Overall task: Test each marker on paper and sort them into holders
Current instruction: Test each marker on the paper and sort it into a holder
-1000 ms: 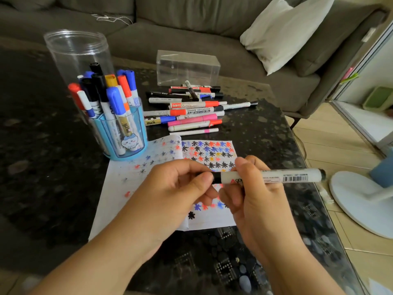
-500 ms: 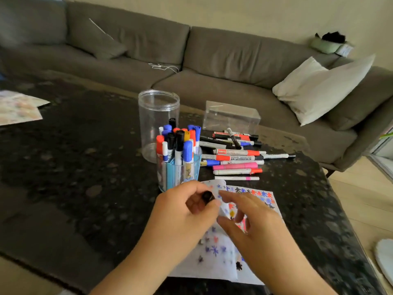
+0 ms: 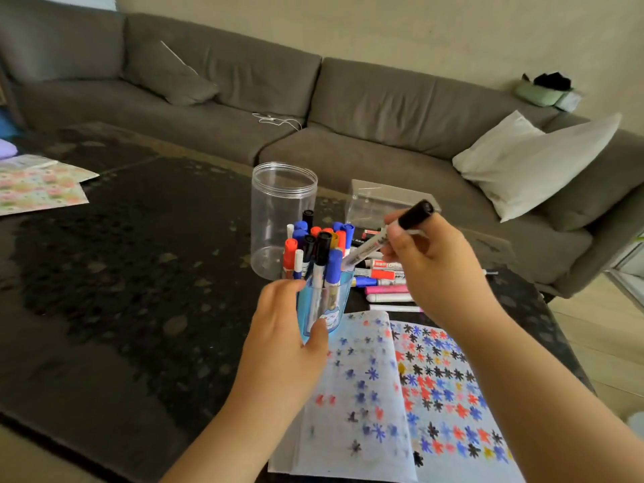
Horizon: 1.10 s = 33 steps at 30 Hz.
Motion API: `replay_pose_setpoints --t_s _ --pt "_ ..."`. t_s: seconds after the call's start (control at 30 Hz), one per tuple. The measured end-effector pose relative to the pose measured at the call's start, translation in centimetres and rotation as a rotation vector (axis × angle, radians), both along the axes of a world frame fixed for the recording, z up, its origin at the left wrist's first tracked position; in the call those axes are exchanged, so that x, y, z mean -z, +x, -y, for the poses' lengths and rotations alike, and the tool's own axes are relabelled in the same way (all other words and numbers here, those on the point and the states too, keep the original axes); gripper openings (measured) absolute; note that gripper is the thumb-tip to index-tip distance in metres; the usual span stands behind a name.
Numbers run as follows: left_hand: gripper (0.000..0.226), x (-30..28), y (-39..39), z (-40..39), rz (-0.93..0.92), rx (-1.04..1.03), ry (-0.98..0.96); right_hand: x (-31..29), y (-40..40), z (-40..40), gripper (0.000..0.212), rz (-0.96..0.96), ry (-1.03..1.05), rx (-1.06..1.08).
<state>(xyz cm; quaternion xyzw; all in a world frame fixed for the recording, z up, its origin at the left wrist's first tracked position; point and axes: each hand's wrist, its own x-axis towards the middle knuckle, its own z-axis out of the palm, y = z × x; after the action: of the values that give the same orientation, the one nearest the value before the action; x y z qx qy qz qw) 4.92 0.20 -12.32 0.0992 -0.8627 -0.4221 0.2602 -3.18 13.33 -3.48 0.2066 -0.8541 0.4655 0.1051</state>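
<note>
While L hand (image 3: 278,338) steadying blue cup (image 3: 326,308): 1 black-capped marker (image 3: 383,238), R hand (image 3: 432,270).

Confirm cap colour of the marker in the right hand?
Black cap on a white marker, clearest in the head view.

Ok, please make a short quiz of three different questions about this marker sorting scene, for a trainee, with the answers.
1. True or false: the clear jar behind the blue cup is full of markers.
2. Which hand grips the black-capped marker? A left hand; B right hand
3. Fill in: the left hand holds the blue ____.

Key: 1 false, no markers show inside it. 2 B, its lower end points into the cup. 3 cup.
</note>
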Motion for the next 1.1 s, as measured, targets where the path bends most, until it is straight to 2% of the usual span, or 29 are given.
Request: replay_pose_setpoints --t_s 0.23,0.37,0.6,0.8,1.0,1.1 --pt "0.053 0.5 -0.2 0.5 0.027 0.039 0.019 -1.3 -1.5 0.9 0.01 0.003 0.186 -0.041" --pt "0.062 1.0 -0.5 0.8 0.055 0.03 0.08 -1.0 -1.5 1.4 0.008 0.035 0.192 -0.092" --pt "0.07 1.3 -0.7 0.8 0.11 0.042 0.072 -1.4 -1.1 2.3 0.01 -0.062 0.253 -0.189" --pt "0.082 0.7 -0.9 0.7 0.142 0.112 0.118 -0.7 -1.4 1.5 0.011 0.004 0.045 -0.187" --pt "0.087 0.6 -1.1 0.6 0.135 0.098 0.172 -1.1 -1.6 1.7 0.009 0.015 0.032 -0.227" --pt "0.084 0.8 -1.1 0.5 0.127 0.096 0.189 -0.7 -1.5 2.1 0.008 0.037 0.119 -0.247"
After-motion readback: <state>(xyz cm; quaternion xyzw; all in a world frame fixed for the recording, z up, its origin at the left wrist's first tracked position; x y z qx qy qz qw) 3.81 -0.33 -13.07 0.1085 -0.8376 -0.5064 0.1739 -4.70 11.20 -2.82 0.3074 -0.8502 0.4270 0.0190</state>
